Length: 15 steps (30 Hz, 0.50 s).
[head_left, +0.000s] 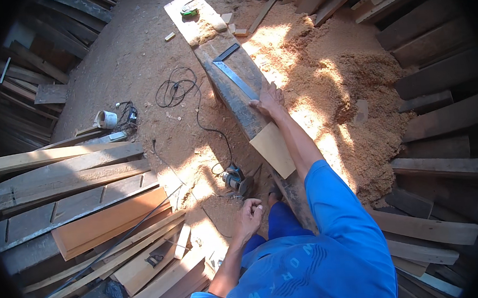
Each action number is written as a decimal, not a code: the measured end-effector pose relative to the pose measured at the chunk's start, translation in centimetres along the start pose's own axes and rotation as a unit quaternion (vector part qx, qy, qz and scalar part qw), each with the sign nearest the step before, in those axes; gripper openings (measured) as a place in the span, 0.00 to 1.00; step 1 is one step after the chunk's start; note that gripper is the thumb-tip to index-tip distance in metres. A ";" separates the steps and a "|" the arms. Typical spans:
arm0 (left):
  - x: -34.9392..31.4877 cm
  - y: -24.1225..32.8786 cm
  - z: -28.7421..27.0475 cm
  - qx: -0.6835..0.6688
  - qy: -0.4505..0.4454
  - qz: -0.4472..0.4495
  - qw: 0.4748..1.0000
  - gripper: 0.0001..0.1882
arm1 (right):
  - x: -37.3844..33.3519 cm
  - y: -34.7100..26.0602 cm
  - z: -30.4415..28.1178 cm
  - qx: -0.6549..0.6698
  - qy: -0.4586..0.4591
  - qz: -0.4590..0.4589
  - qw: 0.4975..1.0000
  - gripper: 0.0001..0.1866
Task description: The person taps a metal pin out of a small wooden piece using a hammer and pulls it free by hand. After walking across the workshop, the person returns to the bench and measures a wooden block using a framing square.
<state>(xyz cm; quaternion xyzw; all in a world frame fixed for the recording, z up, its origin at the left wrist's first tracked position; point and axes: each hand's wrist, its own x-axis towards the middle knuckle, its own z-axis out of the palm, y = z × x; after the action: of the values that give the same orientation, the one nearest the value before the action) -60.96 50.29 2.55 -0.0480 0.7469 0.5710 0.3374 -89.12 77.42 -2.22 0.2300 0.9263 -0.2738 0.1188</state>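
Observation:
A try square with a dark stock and a metal blade lies on a long, narrow wooden bench. My right hand is closed round the free end of its blade, over the bench top. Just below that hand, under my forearm, a pale flat piece of wood rests at a slant on the bench. My left hand hangs left of the bench with curled fingers; whatever they may hold is hidden. Beyond it, a corded power tool sits on the ground.
A green and white object sits at the bench's far end. Sawdust is heaped along the right side. Stacked boards lie at left, and more planks lean at right. A black cord loops over the ground near a white bucket.

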 end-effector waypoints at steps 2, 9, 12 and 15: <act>-0.2 -2.2 0.4 0.050 0.030 0.005 0.998 0.14 | 0.7 -0.7 0.0 0.014 -0.042 -0.024 0.999 0.60; 0.5 1.2 1.2 0.180 -0.015 -0.031 0.983 0.18 | 3.9 5.2 -0.2 0.013 -0.005 -0.044 0.999 0.21; 1.6 2.1 2.5 0.207 -0.006 -0.007 0.978 0.35 | 3.7 8.7 -0.5 -0.044 0.058 -0.073 0.995 0.12; 3.5 3.7 3.7 0.265 0.011 0.020 0.964 0.53 | 0.8 10.0 -2.9 0.199 0.079 -0.078 0.974 0.15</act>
<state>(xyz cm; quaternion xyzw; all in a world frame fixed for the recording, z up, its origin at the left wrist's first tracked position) -63.63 55.95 3.21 0.0518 0.8758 0.3590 0.3185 -85.19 86.79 -4.70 0.1970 0.8747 -0.4422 -0.0243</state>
